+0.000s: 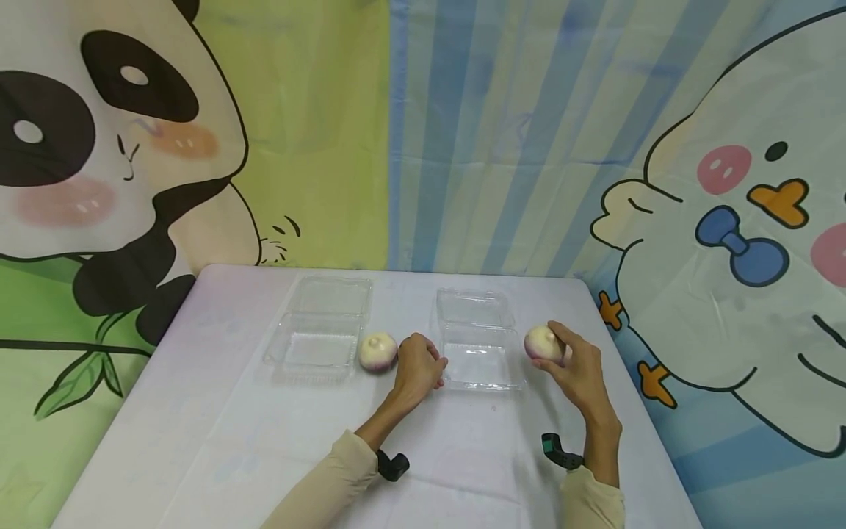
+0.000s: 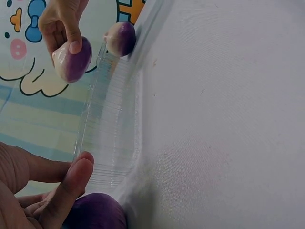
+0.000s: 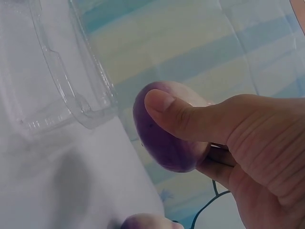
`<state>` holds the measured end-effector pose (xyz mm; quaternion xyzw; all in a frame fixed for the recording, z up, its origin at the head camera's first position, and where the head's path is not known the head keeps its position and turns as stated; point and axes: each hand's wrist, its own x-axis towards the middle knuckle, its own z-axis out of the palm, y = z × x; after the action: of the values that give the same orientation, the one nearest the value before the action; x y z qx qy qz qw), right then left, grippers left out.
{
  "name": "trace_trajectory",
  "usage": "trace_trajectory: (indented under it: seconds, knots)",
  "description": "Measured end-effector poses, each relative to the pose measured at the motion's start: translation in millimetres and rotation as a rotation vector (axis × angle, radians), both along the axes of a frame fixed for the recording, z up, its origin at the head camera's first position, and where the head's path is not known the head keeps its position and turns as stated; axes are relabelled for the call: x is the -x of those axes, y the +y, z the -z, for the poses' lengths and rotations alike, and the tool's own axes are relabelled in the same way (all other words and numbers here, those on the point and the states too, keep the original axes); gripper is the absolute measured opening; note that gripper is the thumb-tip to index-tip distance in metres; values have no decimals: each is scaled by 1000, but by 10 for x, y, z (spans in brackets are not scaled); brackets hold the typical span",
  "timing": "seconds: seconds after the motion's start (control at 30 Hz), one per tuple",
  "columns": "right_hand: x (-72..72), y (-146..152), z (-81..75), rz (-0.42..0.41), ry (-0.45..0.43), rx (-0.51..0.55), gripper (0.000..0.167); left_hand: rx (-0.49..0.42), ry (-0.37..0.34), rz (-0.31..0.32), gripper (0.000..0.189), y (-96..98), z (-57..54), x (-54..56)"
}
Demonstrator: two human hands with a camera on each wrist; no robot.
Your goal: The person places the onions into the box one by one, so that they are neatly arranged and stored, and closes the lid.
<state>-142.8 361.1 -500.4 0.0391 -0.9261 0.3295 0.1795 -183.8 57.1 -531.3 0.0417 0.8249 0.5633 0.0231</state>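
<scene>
My right hand (image 1: 581, 367) grips a white-and-purple turnip (image 3: 164, 131), thumb on its purple side, raised by the right edge of the right-hand clear plastic container (image 1: 479, 386). A second turnip (image 2: 120, 39) sits beyond that container's far end in the left wrist view, mostly hidden by the right hand in the head view. At the container's left rim, my left hand (image 1: 418, 371) pinches the thin edge between thumb (image 2: 76, 176) and finger. Just left of this hand, another turnip (image 1: 378, 352) rests on the table.
A second clear container (image 1: 317, 371) lies lid-open at the left, beside the turnip between the two boxes. Both stand toward the back of the white-covered table (image 1: 218, 411). Printed cloth walls (image 1: 317, 132) rise behind and at the sides.
</scene>
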Motion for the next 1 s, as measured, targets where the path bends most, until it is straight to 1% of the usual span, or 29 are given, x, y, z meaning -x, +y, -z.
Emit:
trace_trajectory:
  seconds: [0.27, 0.4, 0.73, 1.0]
  knots:
    - [-19, -79, -57, -6, 13, -7, 76, -7, 2, 1, 17, 0, 2, -10]
    - [-17, -126, -71, -22, 12, 7, 77, 0, 4, 3, 16, -3, 0, -10]
    - [25, -218, -30, -56, -6, 17, 80, 18, 9, 1, 16, -16, -5, -17]
    - [53, -317, -18, -93, -21, 56, 78, 0, 11, 3, 17, -14, 5, -21]
